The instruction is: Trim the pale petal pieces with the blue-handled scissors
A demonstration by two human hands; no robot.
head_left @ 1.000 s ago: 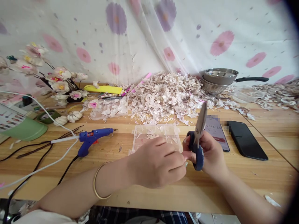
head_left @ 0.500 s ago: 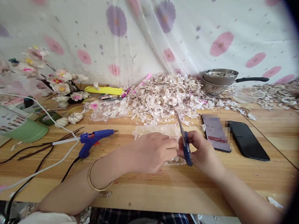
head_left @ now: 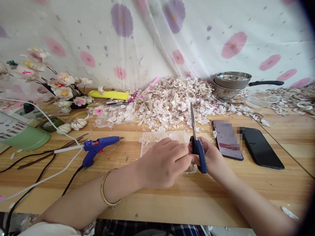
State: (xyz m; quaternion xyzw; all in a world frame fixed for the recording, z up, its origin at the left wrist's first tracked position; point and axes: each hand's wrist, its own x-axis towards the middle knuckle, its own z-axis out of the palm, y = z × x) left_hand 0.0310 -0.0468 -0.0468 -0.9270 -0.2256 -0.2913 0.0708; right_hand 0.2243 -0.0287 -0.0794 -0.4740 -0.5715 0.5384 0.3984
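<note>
In my right hand (head_left: 209, 154) is a pair of scissors (head_left: 199, 152) with dark blue handles, its blades pointing up and away from me. My left hand (head_left: 167, 160) is closed, its fingertips meeting the fingers of my right hand beside the scissor handles. Whatever the left fingers pinch is hidden behind the hand. Beneath both hands lies a clear plastic compartment box (head_left: 150, 139) with pale petal-like pieces in it. Beyond it rises a large heap of whitish dried petals or flakes (head_left: 172, 101).
On the left lies a blue glue gun (head_left: 98, 147) with cables, near green tape (head_left: 51, 124) and a flower arrangement (head_left: 64, 88). A second clear tray (head_left: 115, 116) holds pale petals. Two phones (head_left: 228, 141) lie at right; steel bowls (head_left: 228, 85) stand behind.
The scissors have turned more upright, showing their blades and handles more fully. My left hand has shifted slightly right, still closed against the right fingers.
</note>
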